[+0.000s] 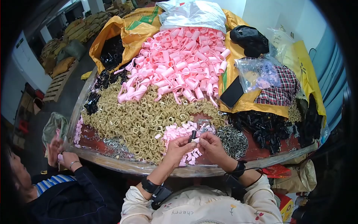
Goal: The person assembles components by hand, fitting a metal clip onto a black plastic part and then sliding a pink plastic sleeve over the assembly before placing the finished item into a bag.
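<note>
Near the table's front edge my two hands meet, fingertips closed. A small black cylindrical plastic part (193, 134) stands upright in the pinch of my left hand (176, 150). With thumb and forefinger my right hand (212, 146) pinches a small pink plastic piece (196, 140) against the black part's lower end. Just beyond and below the hands lies a heap of small pink plastic pieces (175, 132). Right of my right hand is a pile of silvery metal rings (232, 142). Tan plastic ring-shaped parts (128, 119) spread widely to the left.
Pink plastic tubes with straps (182, 63) are heaped at the back. Black plastic parts (261, 128) lie at right, near a phone (232, 92), a clear bag (259, 74) and checkered cloth (285, 84). Another person (71, 190) works at the left edge.
</note>
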Demonstrator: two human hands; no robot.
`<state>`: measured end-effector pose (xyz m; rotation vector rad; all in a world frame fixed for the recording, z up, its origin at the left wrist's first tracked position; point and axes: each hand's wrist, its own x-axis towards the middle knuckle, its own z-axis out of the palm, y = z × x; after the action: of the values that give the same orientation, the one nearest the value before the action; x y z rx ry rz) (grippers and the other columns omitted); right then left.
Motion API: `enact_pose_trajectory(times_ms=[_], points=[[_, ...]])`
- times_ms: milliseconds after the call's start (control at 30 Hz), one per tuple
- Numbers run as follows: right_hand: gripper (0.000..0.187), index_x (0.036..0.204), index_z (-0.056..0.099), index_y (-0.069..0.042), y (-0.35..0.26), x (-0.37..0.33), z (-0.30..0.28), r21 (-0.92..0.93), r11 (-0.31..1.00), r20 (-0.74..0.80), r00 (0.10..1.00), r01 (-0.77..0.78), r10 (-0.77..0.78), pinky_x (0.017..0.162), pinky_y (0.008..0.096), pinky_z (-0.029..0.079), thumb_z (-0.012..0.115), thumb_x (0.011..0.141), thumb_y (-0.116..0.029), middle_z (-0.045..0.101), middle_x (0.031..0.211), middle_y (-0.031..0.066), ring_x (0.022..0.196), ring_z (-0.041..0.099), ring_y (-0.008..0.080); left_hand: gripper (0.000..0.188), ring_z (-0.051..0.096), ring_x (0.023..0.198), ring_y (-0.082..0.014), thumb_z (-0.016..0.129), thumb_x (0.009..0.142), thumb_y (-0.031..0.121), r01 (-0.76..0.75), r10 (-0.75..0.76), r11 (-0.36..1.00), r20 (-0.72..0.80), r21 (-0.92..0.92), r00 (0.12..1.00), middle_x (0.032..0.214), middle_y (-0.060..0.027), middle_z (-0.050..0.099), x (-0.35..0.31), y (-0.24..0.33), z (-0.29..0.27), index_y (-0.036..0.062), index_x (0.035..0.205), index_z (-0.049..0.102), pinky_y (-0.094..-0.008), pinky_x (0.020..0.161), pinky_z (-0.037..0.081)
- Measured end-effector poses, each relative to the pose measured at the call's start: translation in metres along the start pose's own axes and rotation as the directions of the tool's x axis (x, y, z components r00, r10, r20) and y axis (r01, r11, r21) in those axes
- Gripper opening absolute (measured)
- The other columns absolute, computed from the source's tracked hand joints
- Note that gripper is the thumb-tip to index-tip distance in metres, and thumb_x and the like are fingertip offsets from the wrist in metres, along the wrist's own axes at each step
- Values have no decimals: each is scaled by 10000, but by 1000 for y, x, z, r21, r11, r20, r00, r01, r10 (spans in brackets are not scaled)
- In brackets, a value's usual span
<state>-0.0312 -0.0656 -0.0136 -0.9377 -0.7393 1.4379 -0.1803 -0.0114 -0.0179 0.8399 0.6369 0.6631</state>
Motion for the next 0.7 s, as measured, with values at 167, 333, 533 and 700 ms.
enact_pose_trajectory(times_ms=[167, 333, 533, 700], points=[[103, 815, 474, -41, -9, -5, -1, -245, 969, 77, 997, 6, 13, 447, 176, 343, 473, 854, -137, 491, 622, -6, 504, 417, 36, 282, 569, 729, -90, 593, 756, 45, -40, 38, 998, -55, -38, 998, 863, -64, 593, 2, -6, 0, -32, 1019, 525, -181, 633, 477], [136, 774, 479, -32, -2, -9, 1, -399, 908, 67, 991, 129, -112, 456, 175, 341, 483, 850, -146, 464, 604, -22, 516, 402, 25, 308, 566, 717, -90, 594, 762, 59, 0, -7, 998, -102, -62, 995, 858, -72, 590, 2, -4, 9, -43, 1039, 507, -178, 629, 480], [159, 756, 475, -26, 2, -16, 5, -519, 807, -5, 942, 284, -334, 467, 185, 341, 484, 849, -155, 431, 576, -30, 524, 390, 26, 325, 570, 727, -96, 598, 762, 65, 37, -45, 997, -104, -72, 994, 862, -80, 584, 5, -10, 14, -49, 1049, 497, -182, 636, 486], [110, 755, 489, -43, -9, -19, -6, -557, 796, 32, 964, 235, -263, 470, 193, 334, 523, 816, -129, 443, 652, -11, 548, 393, 37, 237, 581, 739, -120, 519, 818, 98, 100, -100, 995, -10, -1, 995, 855, -71, 589, 5, -7, 18, -30, 1017, 509, -221, 660, 501]])
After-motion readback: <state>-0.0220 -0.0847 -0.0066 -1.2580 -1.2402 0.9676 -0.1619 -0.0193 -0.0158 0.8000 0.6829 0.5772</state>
